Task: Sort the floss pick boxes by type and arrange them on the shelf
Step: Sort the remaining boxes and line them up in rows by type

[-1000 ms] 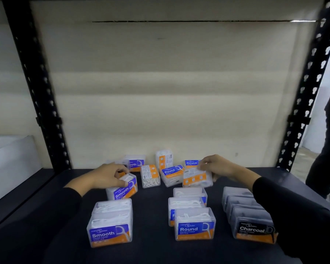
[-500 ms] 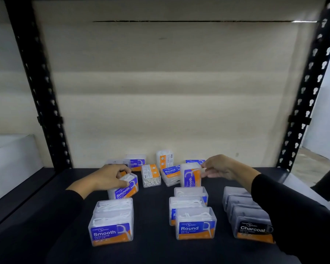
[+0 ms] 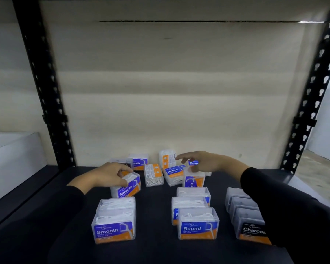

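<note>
Your left hand (image 3: 111,174) grips a clear, tilted plastic box (image 3: 129,187); your right hand (image 3: 204,163) hovers, fingers spread, empty.

A: Where am I finding room to reach in?
B: I'm seeing bare shelf (image 3: 154,216) running between the Smooth row (image 3: 114,221) and the Round row (image 3: 197,225) — the gap toward the Charcoal row (image 3: 244,216) is looking narrower.
A: And further back?
B: Loose boxes (image 3: 153,175) are crowding the rear wall (image 3: 179,92), and my left hand (image 3: 109,175), gripping a tilted Smooth box (image 3: 129,189), is capping that lane.
</note>
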